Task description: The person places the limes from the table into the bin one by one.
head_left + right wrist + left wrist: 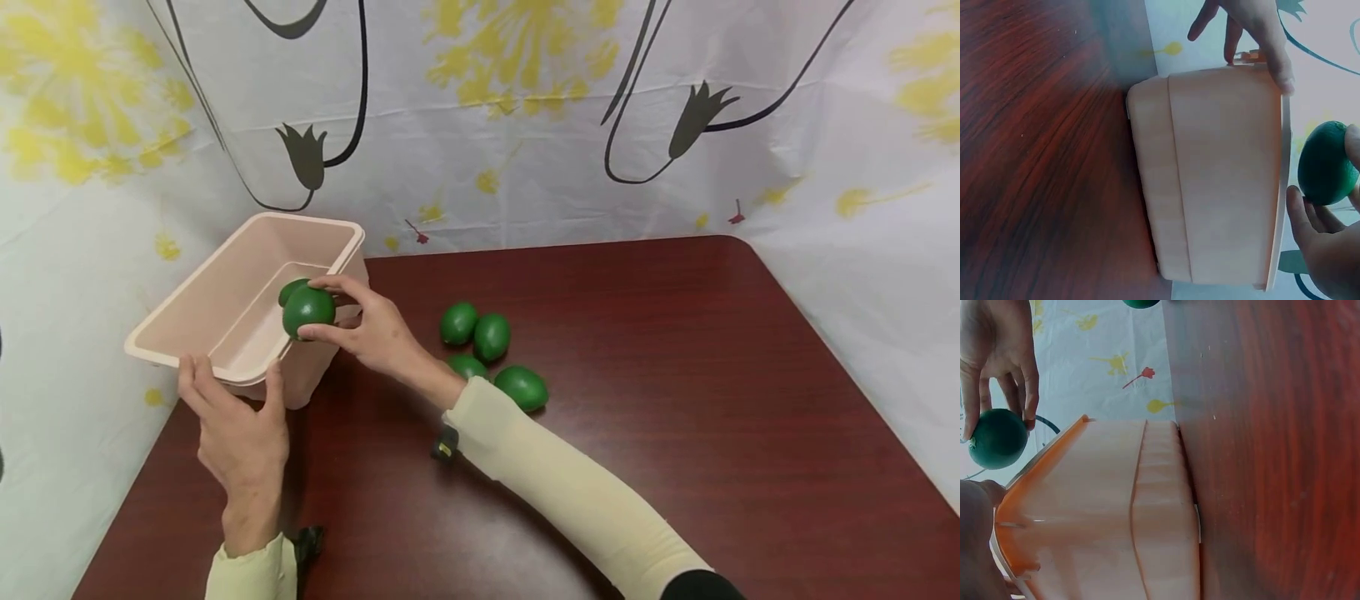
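Note:
My right hand (378, 329) pinches a green lime (308, 311) between thumb and fingers, above the right rim of a pale pink plastic bin (225, 267). Another lime (291, 291) shows partly behind the held one, inside the bin's outline; whether it touches the bottom is hidden. My left hand (243, 437) grips the bin's near rim, its fingers over the edge and its thumb at the near right corner. In the right wrist view, the held lime (1327, 164) is apart from the bin's rim, and the left hand (1254, 31) is on the bin's end.
Several limes (492, 337) lie on the dark red-brown table (675, 350) right of the bin, one partly hidden by my right forearm. A white cloth (555, 183) with yellow and grey flower prints hangs behind the table.

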{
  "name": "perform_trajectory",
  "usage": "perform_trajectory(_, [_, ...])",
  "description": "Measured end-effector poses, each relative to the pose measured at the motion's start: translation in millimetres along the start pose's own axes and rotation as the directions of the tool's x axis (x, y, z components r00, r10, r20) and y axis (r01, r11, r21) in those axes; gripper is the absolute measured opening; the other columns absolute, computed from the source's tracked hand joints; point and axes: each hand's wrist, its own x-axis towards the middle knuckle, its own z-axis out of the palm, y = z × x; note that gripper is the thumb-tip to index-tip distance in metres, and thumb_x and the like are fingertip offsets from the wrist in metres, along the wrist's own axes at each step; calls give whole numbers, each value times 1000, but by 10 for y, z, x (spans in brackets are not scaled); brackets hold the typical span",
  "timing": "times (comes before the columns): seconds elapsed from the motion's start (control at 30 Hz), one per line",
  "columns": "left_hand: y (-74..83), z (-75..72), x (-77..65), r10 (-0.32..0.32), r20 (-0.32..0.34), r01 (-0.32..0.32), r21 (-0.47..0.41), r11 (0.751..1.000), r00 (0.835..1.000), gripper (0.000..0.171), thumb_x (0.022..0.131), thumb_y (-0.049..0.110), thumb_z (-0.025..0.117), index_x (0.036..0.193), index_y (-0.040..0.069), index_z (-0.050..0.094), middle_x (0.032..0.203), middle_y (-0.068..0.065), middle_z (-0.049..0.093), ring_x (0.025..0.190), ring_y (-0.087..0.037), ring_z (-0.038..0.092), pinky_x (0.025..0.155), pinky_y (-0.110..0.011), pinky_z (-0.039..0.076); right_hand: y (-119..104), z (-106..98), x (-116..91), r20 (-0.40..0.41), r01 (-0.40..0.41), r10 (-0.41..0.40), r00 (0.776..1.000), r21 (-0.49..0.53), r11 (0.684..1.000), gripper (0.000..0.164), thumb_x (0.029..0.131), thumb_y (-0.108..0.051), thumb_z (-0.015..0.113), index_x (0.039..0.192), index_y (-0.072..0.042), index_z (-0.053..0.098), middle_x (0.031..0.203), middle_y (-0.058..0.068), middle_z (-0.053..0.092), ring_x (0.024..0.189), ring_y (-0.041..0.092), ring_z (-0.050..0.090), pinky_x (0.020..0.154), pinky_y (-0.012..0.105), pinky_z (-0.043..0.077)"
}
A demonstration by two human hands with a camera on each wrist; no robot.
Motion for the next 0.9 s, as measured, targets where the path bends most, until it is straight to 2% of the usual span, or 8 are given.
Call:
perform_trajectory(0.27, [-31, -25, 1, 1, 8, -2, 8, 1000, 1000, 86, 97, 65, 56, 160, 13, 31, 171, -2, 27, 97, -55, 64, 70, -69, 44, 29, 104, -5, -1, -8, 8, 1000, 44, 999, 57, 89, -16, 83, 141, -14, 60, 142, 7, 63, 107, 20, 77, 87, 19, 58])
perform_trajectory(0.43, [-17, -21, 5, 2, 8, -2, 8, 1000, 1000, 86, 97, 65, 56, 160, 12, 32, 171, -2, 27, 97, -55, 64, 70, -69, 44, 24, 119, -5, 2, -28, 28, 1000, 47, 998, 56, 88, -16, 83, 139, -18, 61, 143, 8, 62, 107, 19, 77, 86, 17, 57])
perform_trajectory(0.73, [-10, 4, 18, 0, 4, 0, -7, 1000, 1000, 86, 97, 66, 56, 159, 12, 32, 171, -2, 27, 96, -56, 64, 71, -69, 44, -14, 158, 65, 12, -14, 14, 1000, 58, 998, 55, 88, -15, 84, 138, -16, 62, 141, 9, 64, 112, 19, 76, 86, 17, 58])
perform_trajectory(0.9, [-14, 12, 23, -5, 4, 5, -5, 1000, 1000, 86, 97, 66, 56, 159, 12, 32, 171, -1, 28, 97, -56, 64, 72, -70, 44, 3, 166, 97, 8, -20, 19, 1000, 101, 995, 55, 88, -13, 83, 138, -15, 62, 141, 9, 63, 111, 19, 77, 87, 18, 58])
